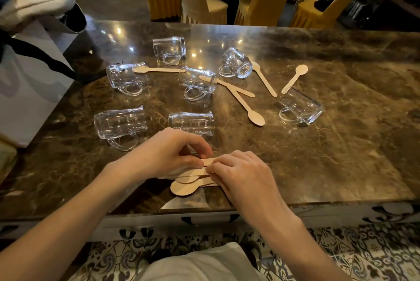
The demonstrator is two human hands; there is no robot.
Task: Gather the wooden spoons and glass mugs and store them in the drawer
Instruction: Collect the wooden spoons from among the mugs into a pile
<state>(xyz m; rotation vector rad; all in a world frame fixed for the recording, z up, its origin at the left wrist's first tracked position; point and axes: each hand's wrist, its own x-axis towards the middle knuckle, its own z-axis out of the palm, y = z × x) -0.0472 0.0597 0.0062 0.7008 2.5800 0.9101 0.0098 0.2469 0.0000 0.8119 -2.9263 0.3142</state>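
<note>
A small bundle of wooden spoons (184,188) lies near the front edge of the marble table (341,144), bowls pointing left. My left hand (168,155) pinches the bundle's handles from the left, and my right hand (241,174) grips them from the right. Several more wooden spoons (245,103) lie loose in the middle of the table. Several glass mugs lie on their sides, one at the front left (120,125), one just beyond my hands (192,122) and one at the right (300,108). The drawer front (204,219) below the table edge is closed.
A grey bag (27,71) with a black strap stands at the table's left end. Yellow-covered chairs (261,1) stand beyond the far edge. Patterned floor tiles (341,255) show below the table front.
</note>
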